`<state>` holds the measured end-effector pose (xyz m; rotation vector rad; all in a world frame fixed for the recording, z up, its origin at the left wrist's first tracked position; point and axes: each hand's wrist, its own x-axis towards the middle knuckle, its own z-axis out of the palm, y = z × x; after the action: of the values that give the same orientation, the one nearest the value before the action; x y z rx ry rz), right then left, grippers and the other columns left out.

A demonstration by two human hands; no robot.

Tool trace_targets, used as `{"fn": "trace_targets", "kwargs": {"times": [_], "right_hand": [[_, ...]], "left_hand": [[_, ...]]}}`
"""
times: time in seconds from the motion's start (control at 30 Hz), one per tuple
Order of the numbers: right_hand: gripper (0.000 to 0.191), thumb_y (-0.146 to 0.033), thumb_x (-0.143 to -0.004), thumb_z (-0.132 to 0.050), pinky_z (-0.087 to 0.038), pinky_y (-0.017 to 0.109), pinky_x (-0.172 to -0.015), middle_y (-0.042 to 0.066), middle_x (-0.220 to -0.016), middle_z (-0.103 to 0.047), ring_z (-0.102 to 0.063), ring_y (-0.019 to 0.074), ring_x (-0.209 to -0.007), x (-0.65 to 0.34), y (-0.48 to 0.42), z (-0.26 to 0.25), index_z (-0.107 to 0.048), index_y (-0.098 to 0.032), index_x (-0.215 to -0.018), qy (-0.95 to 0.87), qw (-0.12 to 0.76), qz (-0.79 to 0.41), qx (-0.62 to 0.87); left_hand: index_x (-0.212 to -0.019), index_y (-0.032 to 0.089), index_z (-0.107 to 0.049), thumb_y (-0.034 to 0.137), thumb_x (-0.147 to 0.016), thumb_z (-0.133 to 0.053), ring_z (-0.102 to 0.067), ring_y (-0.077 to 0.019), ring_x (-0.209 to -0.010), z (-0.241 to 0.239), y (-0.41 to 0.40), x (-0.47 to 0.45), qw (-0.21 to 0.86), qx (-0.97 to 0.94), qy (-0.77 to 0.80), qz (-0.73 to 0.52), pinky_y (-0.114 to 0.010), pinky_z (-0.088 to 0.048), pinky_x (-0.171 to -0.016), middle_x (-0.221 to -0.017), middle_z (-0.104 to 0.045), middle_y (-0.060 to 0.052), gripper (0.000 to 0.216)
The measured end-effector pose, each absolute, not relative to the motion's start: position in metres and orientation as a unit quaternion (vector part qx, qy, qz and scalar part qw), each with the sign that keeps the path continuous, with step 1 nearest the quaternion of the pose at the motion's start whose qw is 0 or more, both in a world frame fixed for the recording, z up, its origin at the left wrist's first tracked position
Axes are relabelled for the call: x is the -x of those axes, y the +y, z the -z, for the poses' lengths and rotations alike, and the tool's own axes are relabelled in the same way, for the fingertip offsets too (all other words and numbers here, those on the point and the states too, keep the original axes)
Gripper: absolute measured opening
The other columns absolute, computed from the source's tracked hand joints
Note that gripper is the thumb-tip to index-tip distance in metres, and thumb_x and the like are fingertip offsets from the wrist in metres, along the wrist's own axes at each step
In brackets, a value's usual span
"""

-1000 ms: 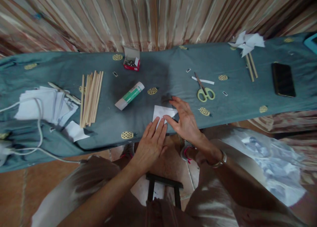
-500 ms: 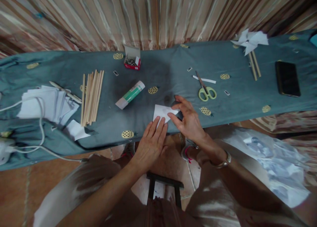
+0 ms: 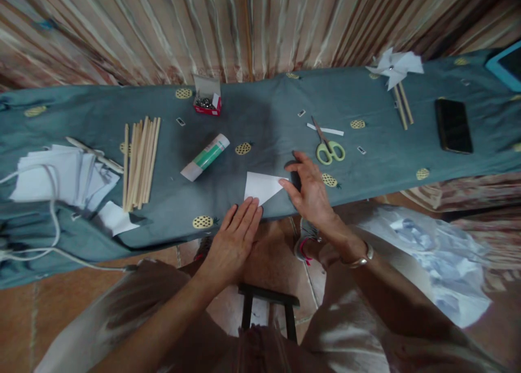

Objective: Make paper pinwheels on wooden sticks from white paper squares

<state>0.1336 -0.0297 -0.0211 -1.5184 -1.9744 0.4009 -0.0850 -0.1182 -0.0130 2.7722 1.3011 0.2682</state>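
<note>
Striped curtains hang behind a long board covered in teal cloth (image 3: 260, 112) printed with small yellow pineapples. Near its front edge lies a folded white paper triangle (image 3: 260, 186). The left hand (image 3: 234, 242) rests flat, fingers straight and together, its fingertips touching the triangle's lower corner at the cloth's edge; it grips nothing. The right hand (image 3: 311, 191) is half curled, thumb and forefinger pinching the triangle's right-hand point, the other fingers arched above the cloth. A bracelet sits on that wrist.

Left of the paper lies a glue stick (image 3: 204, 157) with a green label, tilted, and beyond it a bundle of wooden sticks (image 3: 140, 161) beside a stack of white paper sheets (image 3: 61, 177) crossed by a white cable (image 3: 49, 221). A small open box of pins (image 3: 207, 102) stands near the far edge. Green-handled scissors (image 3: 328, 145) lie just beyond the right hand. Farther right are a finished paper pinwheel (image 3: 394, 69) on sticks and a dark phone (image 3: 453, 126).
</note>
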Motion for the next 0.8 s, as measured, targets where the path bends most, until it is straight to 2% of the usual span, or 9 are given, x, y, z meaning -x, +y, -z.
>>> {"fn": "trace_targets", "kwargs": {"times": [0.13,0.2,0.43,0.53,0.63,0.7,0.8], "right_hand": [[0.034,-0.044,-0.096,-0.051,-0.04,0.051,-0.11,0.019,-0.144,-0.05,-0.046,0.0299,-0.137,-0.139,-0.028,0.023,-0.061,-0.016,-0.111,-0.753,0.295,-0.137,0.572],[0.032,-0.042,-0.097,-0.05,-0.04,0.051,-0.11,0.018,-0.145,-0.05,-0.045,0.0299,-0.137,-0.138,-0.028,0.023,-0.062,-0.016,-0.11,-0.753,0.29,-0.134,0.575],[0.034,-0.037,-0.099,-0.044,-0.043,0.051,-0.109,0.018,-0.14,-0.057,-0.052,0.0304,-0.131,-0.136,-0.031,0.013,-0.065,-0.014,-0.115,-0.782,0.271,-0.149,0.542],[0.037,-0.039,-0.097,-0.051,-0.042,0.05,-0.111,0.017,-0.14,-0.058,-0.054,0.0298,-0.129,-0.133,-0.032,0.005,-0.064,-0.014,-0.121,-0.811,0.252,-0.183,0.495],[0.037,-0.034,-0.089,-0.064,-0.046,0.05,-0.107,0.014,-0.137,-0.061,-0.057,0.0296,-0.126,-0.129,-0.03,0.0,-0.065,-0.017,-0.121,-0.796,0.256,-0.236,0.494],[0.039,-0.026,-0.081,-0.07,-0.052,0.045,-0.099,0.011,-0.131,-0.065,-0.063,0.0274,-0.118,-0.128,-0.027,-0.001,-0.066,-0.02,-0.119,-0.751,0.274,-0.304,0.518],[0.044,-0.02,-0.073,-0.072,-0.056,0.039,-0.084,0.007,-0.109,-0.073,-0.07,0.0231,-0.096,-0.125,-0.02,0.0,-0.066,-0.02,-0.116,-0.632,0.325,-0.45,0.541]], "left_hand": [[-0.15,0.002,-0.03,0.012,-0.093,-0.047,-0.018,-0.0277,-0.152,0.015,-0.129,0.1,0.029,-0.904,0.419,-0.087,-0.047,-0.023,-0.122,-0.156,-0.037,-0.021,0.06],[-0.153,0.004,-0.025,0.013,-0.094,-0.047,-0.019,-0.0267,-0.152,0.015,-0.134,0.106,0.024,-0.903,0.42,-0.09,-0.047,-0.022,-0.122,-0.155,-0.038,-0.02,0.064],[-0.155,0.009,-0.02,0.014,-0.095,-0.046,-0.036,-0.0281,-0.146,0.012,-0.144,0.115,0.032,-0.891,0.444,-0.09,-0.047,-0.025,-0.12,-0.152,-0.045,-0.018,0.066],[-0.154,0.013,-0.023,0.014,-0.094,-0.048,-0.046,-0.0288,-0.139,0.008,-0.137,0.113,0.052,-0.884,0.443,-0.139,-0.05,-0.031,-0.117,-0.146,-0.053,-0.018,0.065],[-0.149,0.017,-0.035,0.019,-0.094,-0.053,-0.057,-0.0288,-0.123,0.003,-0.125,0.108,0.083,-0.856,0.469,-0.2,-0.049,-0.041,-0.109,-0.128,-0.064,-0.016,0.057],[-0.143,0.019,-0.042,0.024,-0.094,-0.054,-0.061,-0.0286,-0.113,0.001,-0.116,0.104,0.117,-0.825,0.503,-0.23,-0.047,-0.049,-0.099,-0.119,-0.066,-0.014,0.051],[-0.14,0.022,-0.044,0.03,-0.093,-0.058,-0.06,-0.0271,-0.117,-0.002,-0.099,0.096,0.203,-0.754,0.547,-0.302,-0.045,-0.051,-0.098,-0.126,-0.061,-0.014,0.05]]}}
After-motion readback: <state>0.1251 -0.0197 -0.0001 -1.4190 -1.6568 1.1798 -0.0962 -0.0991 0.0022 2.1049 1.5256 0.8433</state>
